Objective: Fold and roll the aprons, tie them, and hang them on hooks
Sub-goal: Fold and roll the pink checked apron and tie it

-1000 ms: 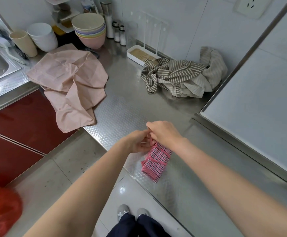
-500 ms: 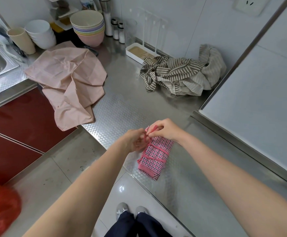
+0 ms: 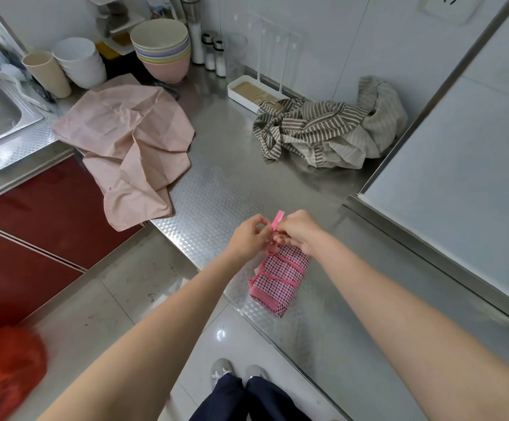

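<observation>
**Checked apron roll on bench, strap end pinched at its far end**

The rolled pink checked apron (image 3: pixel 280 276) lies on the steel bench (image 3: pixel 277 183), close to the near edge. Its long axis runs diagonally: the near end points toward me and the bench edge, the far end points away and slightly left, under my hands. Pink straps cross the roll in bands.

My left hand (image 3: pixel 248 237) and right hand (image 3: pixel 298 230) meet at the far end of the roll. My fingers on both hands are curled and pinch the pink strap (image 3: pixel 278 218), whose free end stands up between them. Which fingers hold which part of the strap, I cannot tell.

Farther back on the bench, a pale pink apron (image 3: pixel 132 147) lies unfolded, one corner hanging over the edge. A striped apron (image 3: pixel 323 132) sits crumpled near the wall. Both are well apart from the roll.
</observation>
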{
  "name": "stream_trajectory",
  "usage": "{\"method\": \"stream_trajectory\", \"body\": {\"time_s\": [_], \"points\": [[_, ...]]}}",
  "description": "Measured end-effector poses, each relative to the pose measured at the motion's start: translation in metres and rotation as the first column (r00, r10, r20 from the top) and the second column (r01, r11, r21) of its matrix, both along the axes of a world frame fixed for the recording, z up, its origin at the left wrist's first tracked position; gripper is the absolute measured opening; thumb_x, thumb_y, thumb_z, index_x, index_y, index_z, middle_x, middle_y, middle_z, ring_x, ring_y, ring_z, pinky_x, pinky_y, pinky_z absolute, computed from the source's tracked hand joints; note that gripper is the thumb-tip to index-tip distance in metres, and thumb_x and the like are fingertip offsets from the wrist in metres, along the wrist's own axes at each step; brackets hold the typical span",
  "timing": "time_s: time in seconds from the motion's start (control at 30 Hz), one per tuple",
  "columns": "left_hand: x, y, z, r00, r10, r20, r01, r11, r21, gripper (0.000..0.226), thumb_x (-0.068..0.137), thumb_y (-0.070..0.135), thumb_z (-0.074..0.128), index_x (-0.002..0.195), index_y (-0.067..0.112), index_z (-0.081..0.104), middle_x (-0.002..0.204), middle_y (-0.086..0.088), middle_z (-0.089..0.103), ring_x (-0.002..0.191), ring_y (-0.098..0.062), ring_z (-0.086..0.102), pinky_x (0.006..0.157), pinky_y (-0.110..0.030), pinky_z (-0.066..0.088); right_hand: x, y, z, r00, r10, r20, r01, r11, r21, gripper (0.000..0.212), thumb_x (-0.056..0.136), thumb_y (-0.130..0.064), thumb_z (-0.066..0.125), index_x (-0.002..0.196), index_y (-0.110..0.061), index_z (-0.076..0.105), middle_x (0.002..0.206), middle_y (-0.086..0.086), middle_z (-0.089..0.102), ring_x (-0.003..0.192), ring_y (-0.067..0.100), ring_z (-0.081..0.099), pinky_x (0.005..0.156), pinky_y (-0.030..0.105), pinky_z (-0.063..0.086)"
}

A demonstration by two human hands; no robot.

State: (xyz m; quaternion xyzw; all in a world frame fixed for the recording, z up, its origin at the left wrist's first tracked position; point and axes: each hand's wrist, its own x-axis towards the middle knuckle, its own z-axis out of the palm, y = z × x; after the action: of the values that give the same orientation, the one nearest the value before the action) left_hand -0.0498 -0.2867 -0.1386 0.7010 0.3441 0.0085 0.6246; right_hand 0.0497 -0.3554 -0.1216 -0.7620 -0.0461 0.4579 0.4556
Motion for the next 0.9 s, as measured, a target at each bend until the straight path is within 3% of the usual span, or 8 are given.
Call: {"method": "stream_trajectory", "body": {"time_s": [0.1,0.2,0.33,0.4,0.5,0.63,0.8,0.9], "points": [[0.003,0.005,-0.002,0.997,-0.017,-0.082,0.031,0.984,0.176,0.020,0.096,0.017,0.048,0.076,0.020,0.051,0.085,-0.012,0.068,0.085,-0.030,0.069,0.084,-0.043,0.054,-0.003,0.001,0.003,0.990,0.142,0.016,-0.142,0.990,0.016,0.027,0.088,0.012,0.039,0.067,-0.001,0.051,0.058,0.012,0.050,0.032,0.003,0.046,0.035,0.012,0.038],[0.003,0.006,-0.004,0.991,-0.037,-0.131,0.069,0.966,0.249,0.020,0.094,0.014,0.047,0.075,0.017,0.051,0.084,-0.011,0.067,0.085,-0.030,0.068,0.084,-0.043,0.054,-0.006,0.001,0.003,0.965,0.258,0.046,-0.258,0.966,0.010,0.028,0.084,0.015,0.033,0.066,0.000,0.049,0.060,0.014,0.049,0.043,0.010,0.046,0.035,0.013,0.034],[0.001,0.008,-0.004,0.995,-0.037,-0.097,0.064,0.952,0.300,0.014,0.094,0.017,0.051,0.082,0.011,0.056,0.080,-0.008,0.067,0.074,-0.021,0.067,0.077,-0.031,0.054,-0.006,0.000,0.002,0.973,0.231,0.021,-0.232,0.971,0.051,0.029,0.091,-0.007,0.049,0.062,-0.007,0.052,0.053,0.006,0.048,0.040,0.007,0.041,0.036,0.014,0.028],[0.001,0.006,-0.002,0.997,-0.053,-0.059,0.066,0.967,0.247,0.016,0.094,0.016,0.052,0.079,0.015,0.056,0.073,-0.002,0.065,0.066,-0.012,0.064,0.074,-0.024,0.053,-0.001,-0.002,-0.006,0.973,0.198,0.117,-0.201,0.979,0.019,0.032,0.095,-0.012,0.048,0.064,-0.009,0.052,0.053,0.005,0.049,0.030,0.002,0.039,0.032,0.013,0.027],[-0.001,0.004,-0.001,0.998,-0.052,-0.017,0.054,0.993,0.104,0.015,0.093,0.010,0.053,0.080,0.012,0.059,0.072,-0.004,0.065,0.067,-0.011,0.065,0.079,-0.026,0.055,0.002,-0.004,-0.014,0.963,0.173,0.207,-0.171,0.985,-0.029,0.023,0.092,-0.002,0.046,0.071,-0.012,0.050,0.054,0.006,0.052,0.035,0.006,0.043,0.033,0.014,0.031],[-0.008,0.007,-0.005,0.999,0.039,-0.015,-0.041,0.989,-0.139,0.012,0.093,0.007,0.054,0.089,0.003,0.064,0.074,-0.006,0.065,0.065,-0.007,0.063,0.078,-0.023,0.055,0.003,-0.006,-0.011,0.970,0.158,0.183,-0.169,0.985,0.044,0.027,0.095,-0.002,0.045,0.070,-0.011,0.041,0.056,0.009,0.053,0.035,0.005,0.048,0.035,0.012,0.036],[-0.003,0.009,0.001,0.998,0.032,-0.055,-0.040,0.988,-0.147,0.017,0.092,0.009,0.056,0.079,0.009,0.066,0.072,-0.004,0.066,0.067,-0.009,0.064,0.080,-0.024,0.055,0.008,-0.012,-0.017,0.955,0.201,0.220,-0.219,0.974,0.061,0.030,0.096,-0.007,0.048,0.067,-0.008,0.055,0.061,0.009,0.060,0.043,0.007,0.052,0.041,0.012,0.041],[-0.002,0.009,0.001,0.996,0.032,-0.078,-0.042,0.990,-0.131,0.019,0.094,0.011,0.053,0.080,0.010,0.065,0.074,-0.006,0.065,0.074,-0.015,0.063,0.086,-0.030,0.054,0.007,-0.015,-0.014,0.992,0.106,0.063,-0.118,0.968,0.223,0.021,0.096,-0.005,0.048,0.079,-0.004,0.060,0.061,0.006,0.058,0.042,0.002,0.051,0.042,0.009,0.041]]}}
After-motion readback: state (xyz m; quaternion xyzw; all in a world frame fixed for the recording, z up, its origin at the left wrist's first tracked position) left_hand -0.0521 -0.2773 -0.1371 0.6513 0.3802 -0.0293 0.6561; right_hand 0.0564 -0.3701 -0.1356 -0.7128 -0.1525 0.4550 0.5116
